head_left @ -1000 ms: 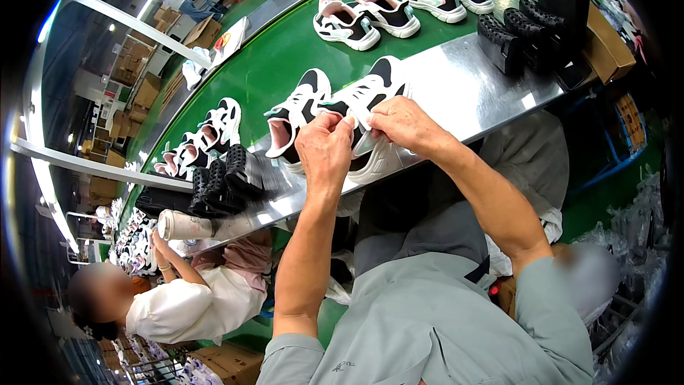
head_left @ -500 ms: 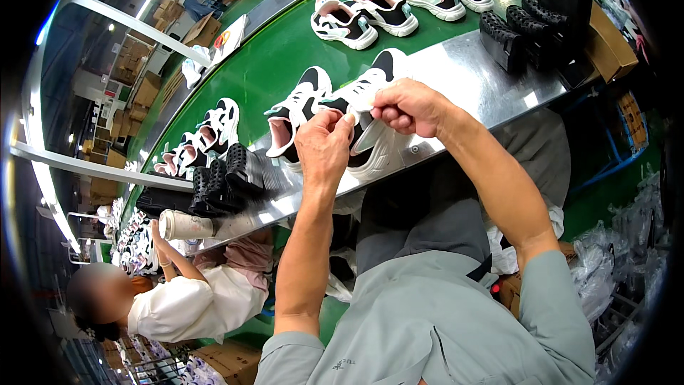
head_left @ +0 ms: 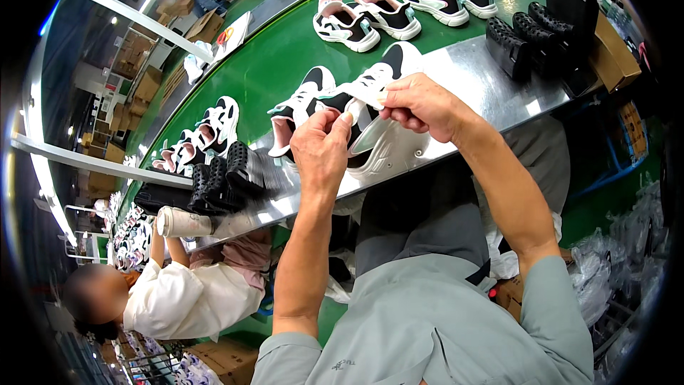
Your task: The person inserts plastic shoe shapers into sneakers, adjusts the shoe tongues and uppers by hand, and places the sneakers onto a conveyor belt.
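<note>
A white sneaker (head_left: 372, 139) with black panels rests on the metal edge of the bench, toe pointing away from me. My right hand (head_left: 429, 108) is closed in a pinch on the end of its white strap (head_left: 368, 94), at the shoe's right side. With thumb and fingers together, my left hand (head_left: 318, 148) grips the sneaker at its collar; the exact spot is hidden behind the fingers. The matching sneaker (head_left: 306, 102), with a pink lining, stands just left of it.
Several open sneakers (head_left: 382, 16) stand on the green belt (head_left: 274, 50) ahead. Black ridged blocks lie right (head_left: 507, 46) and left (head_left: 239, 175) on the metal ledge (head_left: 459, 75). A paper cup (head_left: 184, 222) is at left, near a co-worker (head_left: 192, 296). A cardboard box (head_left: 614, 57) stands far right.
My right hand has shifted slightly right and down, drawing the strap with it. My left hand stays on the sneaker. The co-worker's arms have moved at the left.
</note>
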Demonstrator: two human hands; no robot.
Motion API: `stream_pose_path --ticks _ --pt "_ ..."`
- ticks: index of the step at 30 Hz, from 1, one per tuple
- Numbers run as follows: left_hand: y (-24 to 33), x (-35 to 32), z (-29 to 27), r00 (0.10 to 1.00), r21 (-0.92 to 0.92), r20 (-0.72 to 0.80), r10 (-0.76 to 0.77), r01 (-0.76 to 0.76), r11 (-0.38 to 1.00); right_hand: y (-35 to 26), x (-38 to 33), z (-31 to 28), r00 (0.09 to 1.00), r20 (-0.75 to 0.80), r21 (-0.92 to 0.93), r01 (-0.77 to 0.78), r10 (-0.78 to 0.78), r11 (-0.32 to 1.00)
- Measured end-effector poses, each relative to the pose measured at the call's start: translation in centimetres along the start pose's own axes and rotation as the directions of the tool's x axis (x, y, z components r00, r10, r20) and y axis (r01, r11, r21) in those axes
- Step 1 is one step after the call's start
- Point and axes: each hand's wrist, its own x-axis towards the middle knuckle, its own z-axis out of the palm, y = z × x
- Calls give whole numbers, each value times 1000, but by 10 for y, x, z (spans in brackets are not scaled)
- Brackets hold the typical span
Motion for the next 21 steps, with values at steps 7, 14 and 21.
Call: stream_pose_path --ticks 7,14,21 --pt "9 -2 6 996 87 -91 5 3 996 27 4 21 991 -75 -106 103 -111 989" --pt "9 -2 9 993 140 -111 41 -25 990 29 5 29 968 -107 -352 177 -227 919" --pt "0 1 21 991 158 -117 63 -44 987 54 21 22 965 -136 -362 161 -223 918"
